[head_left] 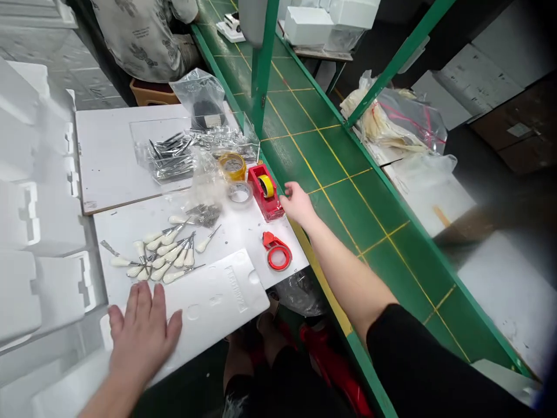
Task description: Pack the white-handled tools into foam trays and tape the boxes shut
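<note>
Beside one tape dispenser (261, 188) is the right hand (298, 203).

Here's the left hand (143, 334), flat and palm down, fingers spread wide, wrist low at the bottom of the view! Across from it, the right arm (348, 273) reaches far forward, bare forearm running up from a black sleeve (418, 348), and the right hand (298, 203) is open, fingers loosely together!
</note>
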A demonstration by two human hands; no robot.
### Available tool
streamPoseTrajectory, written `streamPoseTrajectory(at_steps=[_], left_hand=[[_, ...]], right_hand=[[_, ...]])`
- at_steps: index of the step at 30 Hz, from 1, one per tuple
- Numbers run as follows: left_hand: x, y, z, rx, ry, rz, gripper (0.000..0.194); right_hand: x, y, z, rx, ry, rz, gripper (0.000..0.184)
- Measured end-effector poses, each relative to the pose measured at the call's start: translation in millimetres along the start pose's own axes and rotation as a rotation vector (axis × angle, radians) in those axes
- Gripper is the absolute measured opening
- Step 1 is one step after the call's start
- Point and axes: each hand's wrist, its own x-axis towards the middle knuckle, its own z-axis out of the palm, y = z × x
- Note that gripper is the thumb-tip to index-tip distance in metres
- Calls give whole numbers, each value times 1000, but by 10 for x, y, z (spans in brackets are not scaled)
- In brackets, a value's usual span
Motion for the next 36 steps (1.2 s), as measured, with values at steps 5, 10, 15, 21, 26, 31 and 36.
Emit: streamPoseTrajectory(at_steps=[5,10,15,21,26,31,36], left_hand=[[34,144,-260,6,-112,-44,78],[-144,94,-504,-199,-75,-268,68],[-381,-34,-395,-247,-78,-390,60],[-461,-34,-298,-403,28,-353,53],[-517,-81,-329,-584,90,-373,50],[-507,-137,-427,-697,-22,-372,51],[-483,-169,-458,-795,-67,-420,39]], right_hand=[[-369,-708,99,117,7,-358,41],[-1585,-1076,351,269,-411,-535,35],[-2137,-1544,987,91,-623,-679,28],[-2131,-1948,1641,-160,-614,-800,23],[-2021,-1949,1728,-91,-727,-750,30],[-1948,-2015,1534,102,-848,-810,22],[-2056,-2044,1449,109,-828,-759,24]])
